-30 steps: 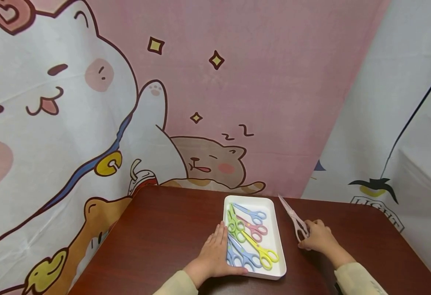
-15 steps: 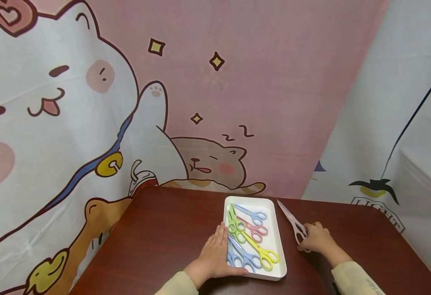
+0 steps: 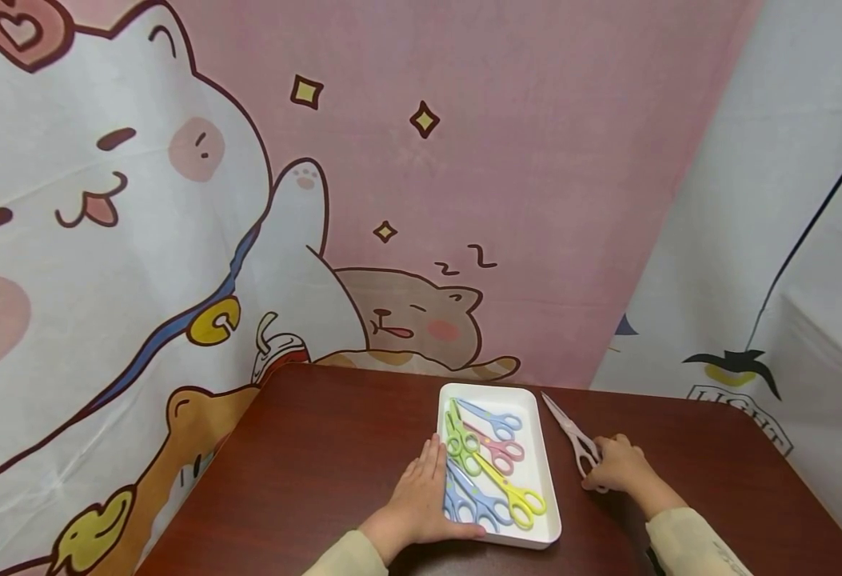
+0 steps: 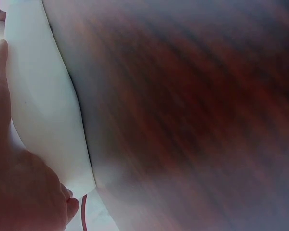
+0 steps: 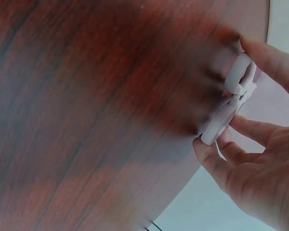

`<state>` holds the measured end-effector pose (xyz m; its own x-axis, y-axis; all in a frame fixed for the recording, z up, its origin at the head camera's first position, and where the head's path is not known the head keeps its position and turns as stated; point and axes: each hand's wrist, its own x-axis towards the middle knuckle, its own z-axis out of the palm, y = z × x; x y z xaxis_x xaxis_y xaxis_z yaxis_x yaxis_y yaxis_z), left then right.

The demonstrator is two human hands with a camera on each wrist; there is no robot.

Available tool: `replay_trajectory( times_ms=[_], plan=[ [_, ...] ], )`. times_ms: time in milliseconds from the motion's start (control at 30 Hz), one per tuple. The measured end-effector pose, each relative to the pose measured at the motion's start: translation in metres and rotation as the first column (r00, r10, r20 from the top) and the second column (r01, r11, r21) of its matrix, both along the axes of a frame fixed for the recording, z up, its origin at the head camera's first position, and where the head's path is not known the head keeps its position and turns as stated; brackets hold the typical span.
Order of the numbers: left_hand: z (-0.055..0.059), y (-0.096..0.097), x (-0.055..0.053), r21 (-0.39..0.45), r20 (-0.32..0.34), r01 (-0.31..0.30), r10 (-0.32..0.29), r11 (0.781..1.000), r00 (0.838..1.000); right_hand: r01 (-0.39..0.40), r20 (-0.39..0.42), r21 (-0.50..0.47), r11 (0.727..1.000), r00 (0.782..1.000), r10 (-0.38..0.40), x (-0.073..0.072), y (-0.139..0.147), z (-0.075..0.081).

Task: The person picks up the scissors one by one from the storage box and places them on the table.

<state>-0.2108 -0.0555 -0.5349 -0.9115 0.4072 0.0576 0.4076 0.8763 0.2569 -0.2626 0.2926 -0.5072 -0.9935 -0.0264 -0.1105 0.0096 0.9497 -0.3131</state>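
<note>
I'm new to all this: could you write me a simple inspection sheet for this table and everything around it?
Surface: dark reddish-brown table with a wood-grain look.
Job's things: white tray holding blue scissors, pink scissors, green scissors and yellow scissors; pale pink scissors outside it, on its right.
Clutter: nothing seen.
Hands: left hand rests against the tray's left side, thumb at its near edge; right hand grips the pale pink scissors by the handles.
Cables: nothing seen.
Surroundings: pink and white backdrop printed with cartoon animals, behind the table.
</note>
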Motion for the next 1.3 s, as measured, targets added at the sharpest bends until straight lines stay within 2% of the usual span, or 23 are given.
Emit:
replay_trajectory(
  times_ms=[300,600,1033,1300],
  plan=[
    [-0.002,0.0,0.0,-0.005,-0.013,0.006,-0.006,1.0,1.0,0.0,0.02,0.005,1.0,1.0,0.0,-0.001,-0.001,0.001],
    [-0.003,0.0,-0.002,-0.001,-0.017,0.011,-0.011,1.0,1.0,-0.016,-0.001,0.014,1.0,1.0,0.016,-0.001,0.0,0.0],
    [0.016,-0.001,0.004,0.013,0.03,0.017,-0.017,1.0,0.999,-0.01,0.011,-0.026,1.0,1.0,0.01,0.003,0.001,-0.001],
    [0.016,0.0,0.004,0.014,0.034,0.019,-0.02,1.0,0.999,-0.009,-0.003,-0.049,0.999,1.0,0.009,0.005,0.001,-0.002]
  ],
)
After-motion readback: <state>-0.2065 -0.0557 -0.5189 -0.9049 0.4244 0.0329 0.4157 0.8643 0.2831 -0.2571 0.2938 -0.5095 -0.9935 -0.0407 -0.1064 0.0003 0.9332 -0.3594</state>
